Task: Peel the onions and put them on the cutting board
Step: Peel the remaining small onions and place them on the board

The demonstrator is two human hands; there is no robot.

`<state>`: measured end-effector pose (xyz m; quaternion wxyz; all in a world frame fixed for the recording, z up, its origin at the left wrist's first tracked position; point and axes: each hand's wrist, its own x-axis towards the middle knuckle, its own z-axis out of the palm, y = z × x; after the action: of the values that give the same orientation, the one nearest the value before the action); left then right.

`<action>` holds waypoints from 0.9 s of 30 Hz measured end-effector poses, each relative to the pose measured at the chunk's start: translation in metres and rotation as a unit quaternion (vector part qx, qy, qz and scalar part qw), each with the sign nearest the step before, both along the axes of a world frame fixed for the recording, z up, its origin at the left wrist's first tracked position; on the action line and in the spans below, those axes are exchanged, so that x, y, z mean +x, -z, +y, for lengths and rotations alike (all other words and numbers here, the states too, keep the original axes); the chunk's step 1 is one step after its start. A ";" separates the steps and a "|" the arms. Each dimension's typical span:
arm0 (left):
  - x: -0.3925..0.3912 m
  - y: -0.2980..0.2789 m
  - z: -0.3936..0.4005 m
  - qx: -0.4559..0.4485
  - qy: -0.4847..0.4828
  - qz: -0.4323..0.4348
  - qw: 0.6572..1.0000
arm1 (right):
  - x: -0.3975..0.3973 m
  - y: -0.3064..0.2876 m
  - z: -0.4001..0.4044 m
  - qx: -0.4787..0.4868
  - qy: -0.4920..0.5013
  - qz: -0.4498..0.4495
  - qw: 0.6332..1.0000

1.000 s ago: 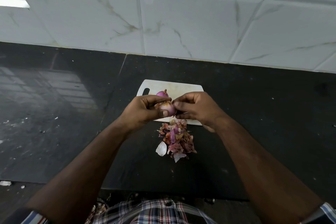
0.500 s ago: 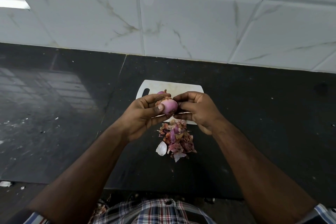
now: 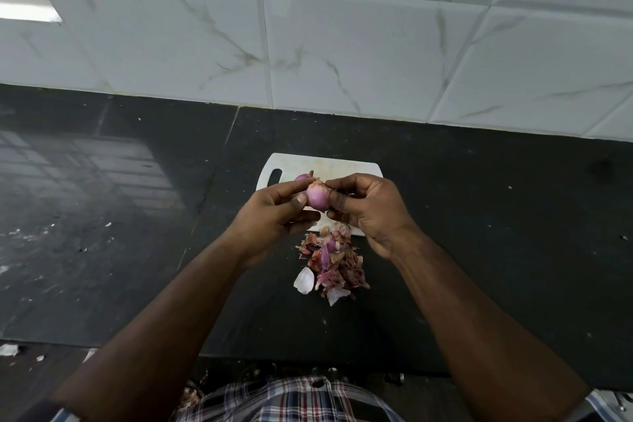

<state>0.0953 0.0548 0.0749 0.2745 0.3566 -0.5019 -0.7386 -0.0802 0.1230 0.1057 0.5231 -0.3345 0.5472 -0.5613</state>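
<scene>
You hold a small red onion [image 3: 318, 196] above the white cutting board [image 3: 329, 168], your left hand [image 3: 274, 212] and right hand [image 3: 370, 209] both curled around it, fingertips pinching its sides. Another peeled onion [image 3: 303, 177] lies on the board behind. The skin looks smooth, so it may slip from your fingers into the pile of peels [image 3: 330, 259] if you pinch too lightly.

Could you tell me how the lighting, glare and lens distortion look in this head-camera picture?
Head view: soft, even light; a pale window reflection glares off the dark counter at left; the wide angle bends the wall tiles' grout lines and stretches the forearms; the onion between left hand and right hand is reasonably sharp.
</scene>
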 end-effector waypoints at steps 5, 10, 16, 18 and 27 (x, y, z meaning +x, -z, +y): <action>0.000 -0.003 0.004 0.004 0.039 0.035 0.999 | 0.005 0.007 -0.002 0.015 -0.012 0.062 0.998; 0.007 -0.001 0.003 0.037 0.039 0.051 0.997 | -0.005 0.018 -0.004 0.011 0.025 0.232 0.972; 0.010 0.008 0.002 0.052 0.012 0.038 0.998 | -0.008 0.020 0.001 0.058 -0.031 0.310 0.948; 0.008 0.010 0.004 0.038 -0.020 0.029 0.999 | -0.002 0.015 0.002 0.062 -0.039 0.266 0.961; 0.002 0.014 0.005 -0.199 -0.057 -0.217 0.954 | 0.012 0.023 0.008 0.034 -0.052 0.401 0.914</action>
<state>0.0972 0.0600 0.0608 0.2666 0.4742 -0.6650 -0.5116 -0.0683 0.1307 0.0822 0.2995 -0.5414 0.7114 -0.3333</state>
